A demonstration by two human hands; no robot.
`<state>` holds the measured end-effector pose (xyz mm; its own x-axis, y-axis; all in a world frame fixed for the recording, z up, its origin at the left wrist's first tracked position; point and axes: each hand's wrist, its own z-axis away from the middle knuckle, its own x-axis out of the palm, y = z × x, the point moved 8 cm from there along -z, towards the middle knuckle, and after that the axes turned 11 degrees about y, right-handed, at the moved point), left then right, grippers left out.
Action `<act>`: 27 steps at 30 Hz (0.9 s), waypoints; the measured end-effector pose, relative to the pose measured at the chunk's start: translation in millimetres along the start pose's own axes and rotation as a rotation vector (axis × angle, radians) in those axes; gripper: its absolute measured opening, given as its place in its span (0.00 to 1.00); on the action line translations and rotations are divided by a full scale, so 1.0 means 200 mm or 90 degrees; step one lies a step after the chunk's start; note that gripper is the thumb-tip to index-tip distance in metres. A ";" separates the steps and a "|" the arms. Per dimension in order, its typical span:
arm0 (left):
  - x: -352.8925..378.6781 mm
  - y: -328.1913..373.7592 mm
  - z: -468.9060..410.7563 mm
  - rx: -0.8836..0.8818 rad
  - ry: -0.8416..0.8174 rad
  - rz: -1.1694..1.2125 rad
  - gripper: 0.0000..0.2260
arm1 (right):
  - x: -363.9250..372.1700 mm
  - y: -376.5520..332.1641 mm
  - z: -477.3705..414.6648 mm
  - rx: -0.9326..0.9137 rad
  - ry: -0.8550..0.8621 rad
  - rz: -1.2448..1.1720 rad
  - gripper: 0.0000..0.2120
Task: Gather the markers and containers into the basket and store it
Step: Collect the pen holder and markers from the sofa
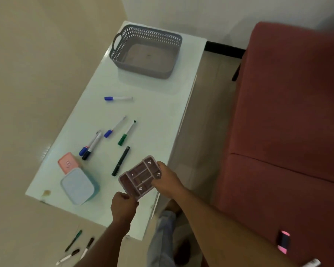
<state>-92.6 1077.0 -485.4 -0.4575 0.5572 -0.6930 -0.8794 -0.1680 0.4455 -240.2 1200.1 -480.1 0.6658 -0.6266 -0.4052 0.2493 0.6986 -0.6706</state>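
divided pink tray (139,176) pinched at opposite edges by left hand (123,206) and right hand (167,180).

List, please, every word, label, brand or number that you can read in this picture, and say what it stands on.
None can be read.
Pink container: a small pale mark on its lid, too blurred to read.
Divided tray: small white marks in three compartments, too blurred to tell whether they are letters.
Markers: any print on the barrels is too small to read.
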 end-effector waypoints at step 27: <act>0.54 0.51 0.00 0.362 -0.229 -0.435 0.12 | -0.33 0.16 -0.31 0.085 0.160 0.004 0.31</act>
<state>-231.4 1120.4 -514.7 0.2820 0.6210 -0.7313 -0.7021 0.6531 0.2838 -319.6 1243.1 -513.5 0.4769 -0.6763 -0.5614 0.3467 0.7317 -0.5869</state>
